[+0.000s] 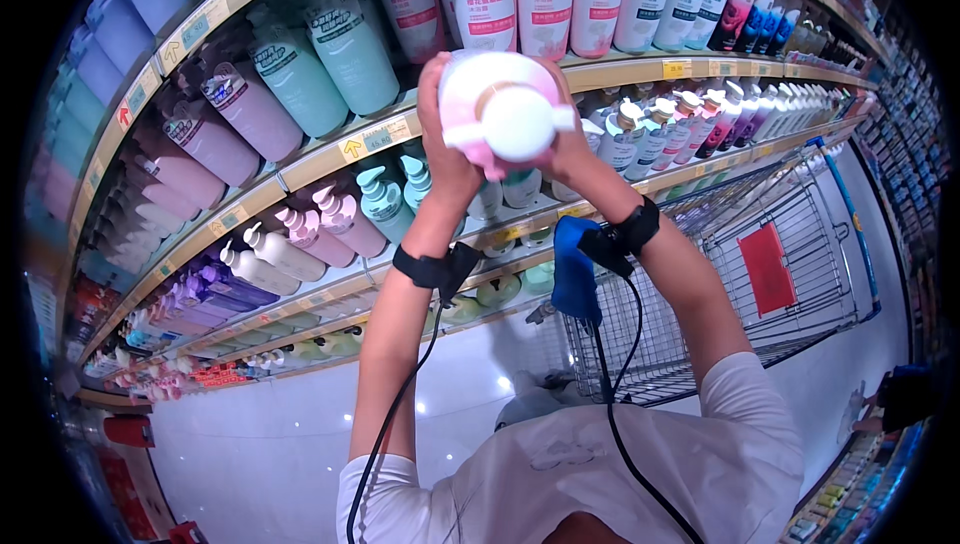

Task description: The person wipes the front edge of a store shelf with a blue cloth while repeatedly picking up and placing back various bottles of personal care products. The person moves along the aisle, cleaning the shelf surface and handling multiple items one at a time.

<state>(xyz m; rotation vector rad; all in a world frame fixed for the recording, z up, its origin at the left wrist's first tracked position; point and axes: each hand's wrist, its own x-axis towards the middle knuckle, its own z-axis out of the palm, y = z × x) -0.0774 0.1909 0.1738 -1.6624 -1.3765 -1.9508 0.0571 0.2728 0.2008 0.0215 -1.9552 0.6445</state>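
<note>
Both my hands hold one pink and white pump bottle (499,105) in front of the shelves, its white pump top pointing up toward the camera. My left hand (448,131) wraps the bottle's left side, and my right hand (564,131) wraps its right side. Behind it, pink and white body-wash bottles (546,7) stand in a row on an upper shelf, with green pump bottles (352,48) to their left. The underside of the held bottle is hidden. Each wrist wears a black strap with a cable.
Below, another shelf carries pump bottles (341,221) in several colours. Price-label rails (382,135) run along the shelf edges. A wire shopping cart (675,349) with a red panel (766,270) stands at the right, close to the shelves. At the lower right a person's hand (870,424) shows near another shelf.
</note>
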